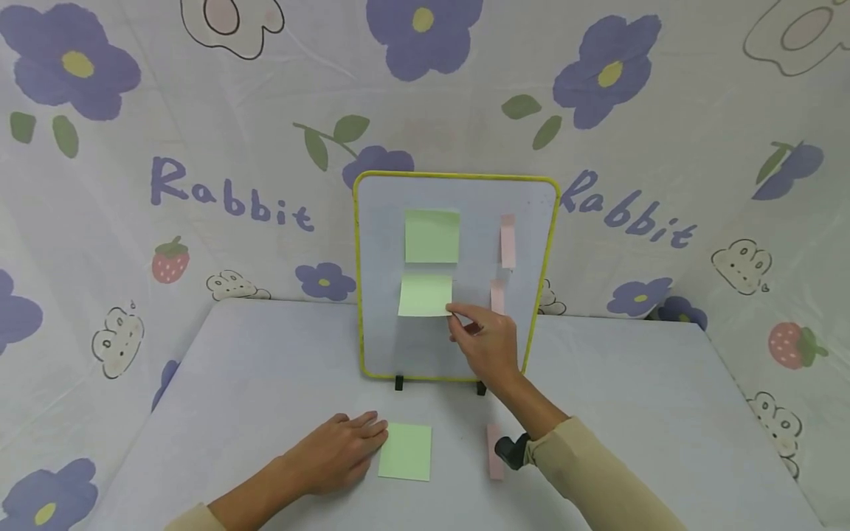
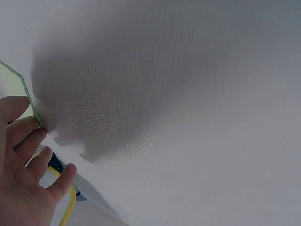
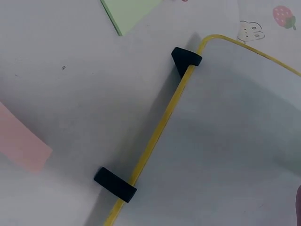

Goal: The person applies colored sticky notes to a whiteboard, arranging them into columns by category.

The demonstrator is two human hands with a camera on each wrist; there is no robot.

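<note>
On the yellow-framed whiteboard (image 1: 425, 354), a lower green sticky note (image 1: 425, 296) hangs with its bottom edge tilted out from the surface. My right hand (image 1: 491, 343) pinches that note's lower right corner between thumb and fingertips. Only a sliver of this hand shows at the right wrist view's edge. On the table, a pad of green sticky notes (image 1: 406, 451) lies flat before the board. The fingers of my left hand (image 1: 339, 450) rest at the pad's left edge, loosely bent. In the left wrist view, the left hand's fingertips (image 2: 40, 125) touch the green pad's edge.
Another green note (image 1: 432, 236) sits higher on the board, with two narrow pink notes (image 1: 508, 241) down its right side. Black feet (image 1: 399, 383) support the board. A pink strip pad (image 1: 494, 451) lies on the table, partly behind the right wrist's camera (image 1: 511, 451). Patterned cloth (image 1: 265, 110) hangs behind.
</note>
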